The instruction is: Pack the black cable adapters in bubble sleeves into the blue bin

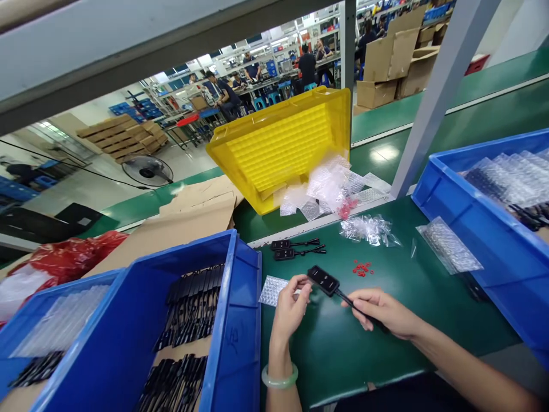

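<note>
A black device with a flat rectangular case [323, 280] and a cable [345, 298] is held above the green table. My right hand [381, 311] is closed around the cable, thumb on top. My left hand [291, 306] is loosely curved with thumb and fingers apart, its fingertips at the case's left end; I cannot tell whether they touch it. Behind my left hand lies a bubble-wrap bag [271, 290]. Two similar black devices [283, 253] lie farther back, and several small red rings [362, 268] are to the right of the held case.
A blue bin [246, 286] with rows of black devices stands left, another blue bin [476, 229] right. Clear plastic bags [371, 230] lie at the back. A yellow crate [278, 154] leans behind them near a metal post [441, 97]. People work in the background.
</note>
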Demonstrator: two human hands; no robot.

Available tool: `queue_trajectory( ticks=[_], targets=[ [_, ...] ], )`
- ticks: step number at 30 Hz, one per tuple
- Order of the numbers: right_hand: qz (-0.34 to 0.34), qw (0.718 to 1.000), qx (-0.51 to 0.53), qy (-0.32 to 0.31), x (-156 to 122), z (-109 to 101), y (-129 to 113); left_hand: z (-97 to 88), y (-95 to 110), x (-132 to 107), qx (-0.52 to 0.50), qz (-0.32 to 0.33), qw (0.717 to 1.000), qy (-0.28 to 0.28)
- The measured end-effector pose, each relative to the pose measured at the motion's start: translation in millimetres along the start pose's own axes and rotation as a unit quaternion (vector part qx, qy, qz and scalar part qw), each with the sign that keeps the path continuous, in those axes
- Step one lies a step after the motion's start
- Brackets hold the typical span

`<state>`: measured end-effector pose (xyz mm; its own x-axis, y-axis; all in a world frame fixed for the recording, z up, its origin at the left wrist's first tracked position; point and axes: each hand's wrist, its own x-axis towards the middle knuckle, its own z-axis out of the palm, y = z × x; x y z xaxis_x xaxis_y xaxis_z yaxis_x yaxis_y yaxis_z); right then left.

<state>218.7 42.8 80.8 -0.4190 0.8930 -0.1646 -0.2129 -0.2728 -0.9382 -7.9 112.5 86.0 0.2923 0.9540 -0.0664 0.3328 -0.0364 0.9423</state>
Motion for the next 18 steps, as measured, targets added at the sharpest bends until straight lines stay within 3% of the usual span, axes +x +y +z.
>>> queue_trajectory(
  ticks=[3,6,9,12,15,18],
  targets=[
    [0.005,1.0,-0.013,0.005,-11,-12,-5,-6.9,-7,-13,0.225,0.008,0.97,0.094],
    [0.018,0.999,-0.036,-0.006,-19,-16,-6,1.1,-18,-23,0.331,0.016,0.938,0.096],
    [0.026,0.998,-0.057,-0.033,-23,-11,-3,12.9,-24,-26,0.371,0.013,0.923,0.099],
    [0.026,0.996,-0.075,-0.052,-25,-2,-1,17.4,-23,-27,0.312,0.001,0.945,0.094],
    [0.016,0.993,-0.097,-0.071,-25,6,0,16.0,-19,-32,0.137,-0.048,0.987,0.07],
    [-0.002,0.983,-0.162,-0.089,-26,9,1,14.6,-14,-40,-0.028,-0.104,0.993,0.044]
  ],
)
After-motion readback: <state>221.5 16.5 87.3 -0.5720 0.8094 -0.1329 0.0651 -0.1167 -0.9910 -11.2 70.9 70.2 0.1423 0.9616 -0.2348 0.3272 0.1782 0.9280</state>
